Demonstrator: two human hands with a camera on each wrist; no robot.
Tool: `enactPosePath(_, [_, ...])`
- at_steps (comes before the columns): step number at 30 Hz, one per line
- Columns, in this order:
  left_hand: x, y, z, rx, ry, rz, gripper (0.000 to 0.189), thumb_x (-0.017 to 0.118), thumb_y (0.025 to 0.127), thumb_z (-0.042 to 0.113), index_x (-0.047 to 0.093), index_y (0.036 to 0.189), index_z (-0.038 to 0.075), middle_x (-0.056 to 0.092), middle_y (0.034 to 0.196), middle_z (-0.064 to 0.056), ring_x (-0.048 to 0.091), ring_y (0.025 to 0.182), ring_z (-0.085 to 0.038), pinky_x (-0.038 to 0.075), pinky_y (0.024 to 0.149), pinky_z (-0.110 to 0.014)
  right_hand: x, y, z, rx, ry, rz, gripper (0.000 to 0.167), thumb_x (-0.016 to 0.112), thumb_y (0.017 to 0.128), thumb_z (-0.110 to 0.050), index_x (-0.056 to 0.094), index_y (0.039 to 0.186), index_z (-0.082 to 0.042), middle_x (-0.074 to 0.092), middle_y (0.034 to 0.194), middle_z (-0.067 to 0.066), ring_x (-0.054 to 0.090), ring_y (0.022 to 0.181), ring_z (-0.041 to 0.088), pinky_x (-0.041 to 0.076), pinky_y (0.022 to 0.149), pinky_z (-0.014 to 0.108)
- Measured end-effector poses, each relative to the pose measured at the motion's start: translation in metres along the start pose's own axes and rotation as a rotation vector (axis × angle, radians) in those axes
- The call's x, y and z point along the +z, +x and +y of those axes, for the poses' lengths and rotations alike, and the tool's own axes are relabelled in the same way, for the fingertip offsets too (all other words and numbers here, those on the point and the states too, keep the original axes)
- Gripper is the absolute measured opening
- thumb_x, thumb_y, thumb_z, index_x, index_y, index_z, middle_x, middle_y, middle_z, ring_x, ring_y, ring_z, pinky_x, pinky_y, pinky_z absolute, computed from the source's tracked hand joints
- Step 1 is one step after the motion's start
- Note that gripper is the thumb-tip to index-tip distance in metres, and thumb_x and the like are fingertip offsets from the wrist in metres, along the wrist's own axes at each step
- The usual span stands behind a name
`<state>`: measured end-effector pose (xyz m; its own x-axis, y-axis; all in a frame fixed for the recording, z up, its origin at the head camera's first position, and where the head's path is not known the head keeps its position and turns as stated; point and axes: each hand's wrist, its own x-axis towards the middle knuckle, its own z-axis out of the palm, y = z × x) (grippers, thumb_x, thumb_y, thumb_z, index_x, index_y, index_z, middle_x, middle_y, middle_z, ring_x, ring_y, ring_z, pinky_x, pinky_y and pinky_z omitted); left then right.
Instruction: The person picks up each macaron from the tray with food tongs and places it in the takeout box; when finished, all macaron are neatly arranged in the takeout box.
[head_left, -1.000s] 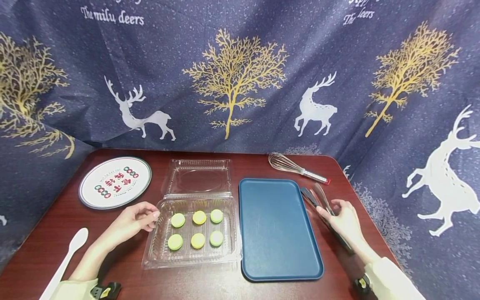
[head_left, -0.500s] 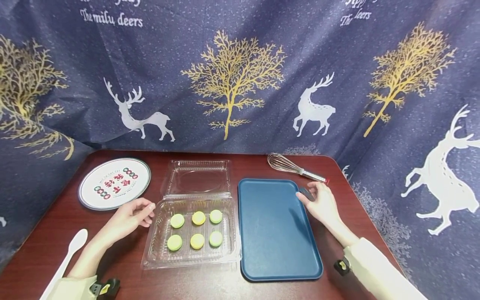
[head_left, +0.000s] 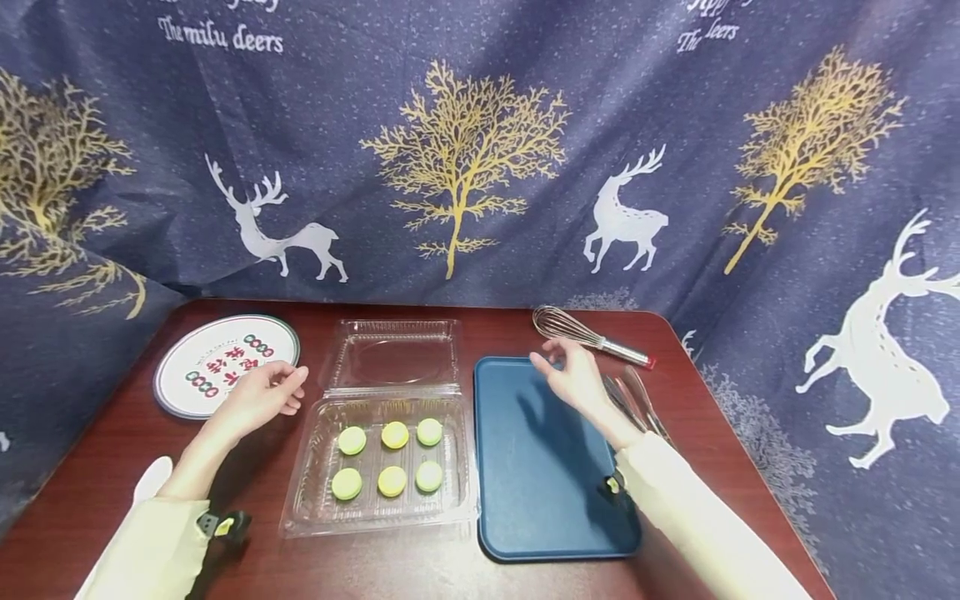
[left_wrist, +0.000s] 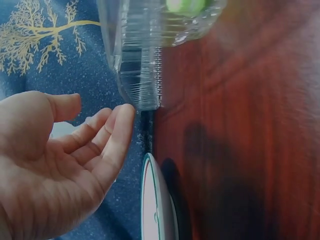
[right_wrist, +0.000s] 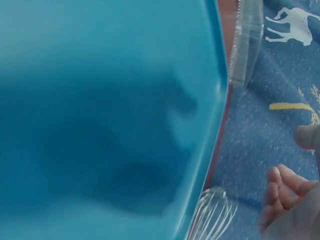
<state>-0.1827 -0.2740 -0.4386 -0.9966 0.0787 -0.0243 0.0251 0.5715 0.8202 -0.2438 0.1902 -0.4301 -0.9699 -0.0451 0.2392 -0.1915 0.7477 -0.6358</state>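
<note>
My left hand [head_left: 258, 400] hovers between the round plate [head_left: 187, 354] and the clear plastic container [head_left: 375, 527], fingers loosely bent and holding nothing. In the left wrist view, that hand [left_wrist: 75, 165] has its fingertips overlapping the container's lid [left_wrist: 140, 85]. The container lies with its lid folded back and bears several green and yellow macarons [head_left: 352, 440]. Over the far part of the blue tray [head_left: 517, 517] hangs my right hand [head_left: 576, 379], its fingers relaxed and bare. Its shadow falls across the tray [right_wrist: 125, 40] in the right wrist view.
A whisk [head_left: 564, 323] lies at the back right, behind the tray. Tongs [head_left: 647, 400] rest along the tray's right side, partly behind my right sleeve. On the left, a white spoon [head_left: 152, 479] lies partly under my left arm. A patterned cloth [head_left: 480, 167] hangs behind the table.
My right hand has gone from the tongs, leftward and away from me, to above the tray. The left hand has shifted slightly back, off the container's side toward the plate.
</note>
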Motion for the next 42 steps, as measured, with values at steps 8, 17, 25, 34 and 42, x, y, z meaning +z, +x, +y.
enactPosePath(8, [-0.003,0.022,0.004,-0.036,-0.042,-0.052,0.046,0.048,0.107,0.024,0.051,0.117,-0.02,0.066,0.089,-0.023,0.069,0.074,-0.022,0.06,0.066,-0.029,0.027,0.017,-0.027,0.039,0.084,-0.075,0.028,0.072,0.093,-0.029,0.067,0.103,-0.003,0.061,0.082,0.005,0.058,0.078,0.023,0.048,0.075,0.037])
enactPosePath(17, [-0.002,0.034,0.005,-0.115,-0.077,-0.149,0.044,0.046,0.107,0.024,0.048,0.116,-0.019,0.065,0.091,-0.02,0.068,0.075,-0.02,0.061,0.068,-0.03,0.053,0.028,-0.044,0.085,0.132,-0.168,0.032,0.068,0.095,-0.034,0.069,0.107,-0.004,0.068,0.087,0.007,0.063,0.079,0.022,0.05,0.078,0.038])
enactPosePath(25, [0.007,0.043,-0.004,-0.156,-0.163,-0.192,0.046,0.043,0.108,0.024,0.048,0.12,-0.02,0.063,0.091,-0.016,0.064,0.074,-0.014,0.059,0.069,-0.027,0.074,0.033,-0.055,0.151,0.242,-0.264,0.034,0.065,0.096,-0.032,0.07,0.105,0.001,0.071,0.087,0.016,0.064,0.075,0.018,0.052,0.072,0.03])
enactPosePath(34, [0.01,0.047,-0.012,-0.105,-0.261,-0.214,0.038,0.045,0.107,0.013,0.049,0.119,-0.023,0.063,0.085,-0.011,0.065,0.072,-0.01,0.059,0.069,-0.025,0.096,0.033,-0.061,0.221,0.368,-0.319,0.027,0.064,0.098,-0.021,0.07,0.102,0.005,0.069,0.075,0.008,0.061,0.063,0.014,0.054,0.068,0.027])
enactPosePath(42, [0.01,0.049,-0.014,-0.078,-0.274,-0.172,0.034,0.051,0.104,0.012,0.053,0.117,-0.02,0.065,0.085,-0.008,0.065,0.071,-0.009,0.059,0.071,-0.024,0.101,0.034,-0.061,0.266,0.389,-0.267,0.023,0.064,0.097,-0.018,0.072,0.098,0.003,0.067,0.074,0.004,0.058,0.066,0.012,0.051,0.068,0.024])
